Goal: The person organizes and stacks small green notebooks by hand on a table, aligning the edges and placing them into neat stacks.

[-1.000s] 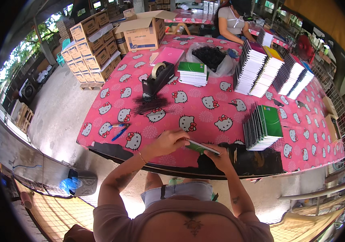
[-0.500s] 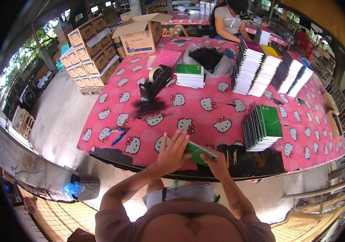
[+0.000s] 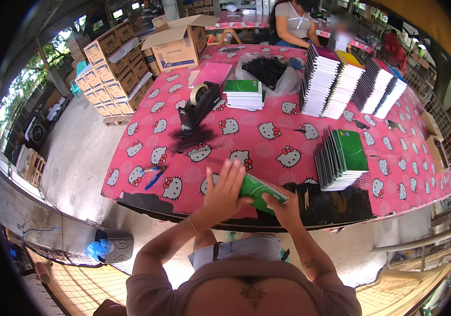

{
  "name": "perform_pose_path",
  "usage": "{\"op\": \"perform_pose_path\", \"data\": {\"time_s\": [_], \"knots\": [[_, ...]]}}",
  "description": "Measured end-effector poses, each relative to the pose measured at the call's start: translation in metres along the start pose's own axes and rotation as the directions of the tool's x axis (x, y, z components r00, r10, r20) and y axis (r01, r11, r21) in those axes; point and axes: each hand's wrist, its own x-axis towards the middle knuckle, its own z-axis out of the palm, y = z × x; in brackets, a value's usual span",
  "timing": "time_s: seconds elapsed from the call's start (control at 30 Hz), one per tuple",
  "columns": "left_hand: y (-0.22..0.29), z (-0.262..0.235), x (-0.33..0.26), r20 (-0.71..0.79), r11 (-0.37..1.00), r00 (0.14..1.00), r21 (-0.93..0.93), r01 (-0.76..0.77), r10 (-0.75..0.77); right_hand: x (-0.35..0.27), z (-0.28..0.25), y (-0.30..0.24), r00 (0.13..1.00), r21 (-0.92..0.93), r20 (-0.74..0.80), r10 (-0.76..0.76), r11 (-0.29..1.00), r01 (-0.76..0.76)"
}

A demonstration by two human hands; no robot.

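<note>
Two hands on one green notebook (image 3: 261,190)
Left hand (image 3: 224,192) rests with fingers spread; right hand (image 3: 284,206) grips it at the worktop's (image 3: 267,142) near edge.

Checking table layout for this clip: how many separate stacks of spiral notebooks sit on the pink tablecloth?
4: a green-topped stack beside the tape dispenser, two tall ones at far right, one near right. Others may be hidden.
</note>
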Motion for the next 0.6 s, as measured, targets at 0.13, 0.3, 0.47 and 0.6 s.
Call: {"op": "perform_pose_path", "data": {"time_s": [0.13,0.3,0.47,0.6], "knots": [[0.003,0.019,-0.017,0.003,0.999,0.999,-0.016,0.033,-0.033,0.002,0.002,0.000,0.994,-0.021,0.020,-0.105,0.994,0.105],[0.009,-0.004,-0.012,0.224,1.000,0.974,-0.003,0.008,-0.007,0.005,-0.001,0.000,0.999,0.015,0.048,0.010,1.000,-0.011],[-0.003,-0.023,0.034,-0.037,0.995,0.999,0.095,0.022,-0.019,0.006,-0.002,0.006,0.979,-0.083,0.158,-0.127,0.986,0.142],[0.021,0.013,-0.041,0.163,0.980,0.970,-0.122,-0.160,0.179,0.011,-0.006,-0.002,0.986,-0.065,0.125,-0.110,0.991,0.119]]}}
